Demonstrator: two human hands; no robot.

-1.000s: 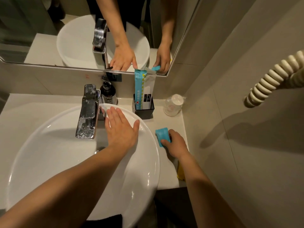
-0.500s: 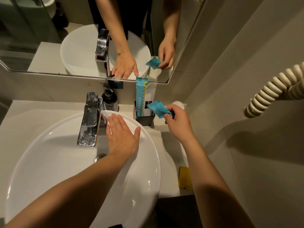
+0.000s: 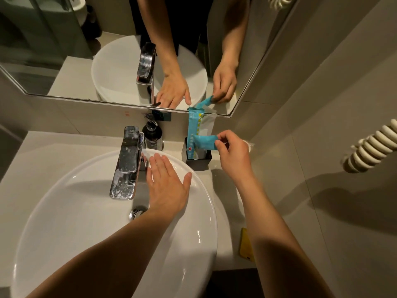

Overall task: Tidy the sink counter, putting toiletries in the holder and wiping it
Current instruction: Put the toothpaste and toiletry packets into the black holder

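Observation:
A small black holder (image 3: 198, 161) stands on the counter behind the white basin (image 3: 64, 211), with a tall blue-and-white packet (image 3: 194, 123) upright in it. My right hand (image 3: 233, 153) pinches a small blue packet (image 3: 204, 141) by one end and holds it just above the holder's opening, in front of the tall packet. My left hand (image 3: 168, 186) lies flat, fingers spread, on the basin's back rim beside the chrome tap (image 3: 126, 162).
A dark pump bottle (image 3: 153, 134) stands behind the tap. A yellow object (image 3: 246, 246) lies at the counter's front right edge, partly behind my forearm. A mirror (image 3: 107, 50) hangs above, the wall is close on the right, and a coiled white cord (image 3: 369, 145) hangs there.
My right hand picked the small blue packet up off the counter beside the basin and carried it back to the holder. The left hand stayed on the rim.

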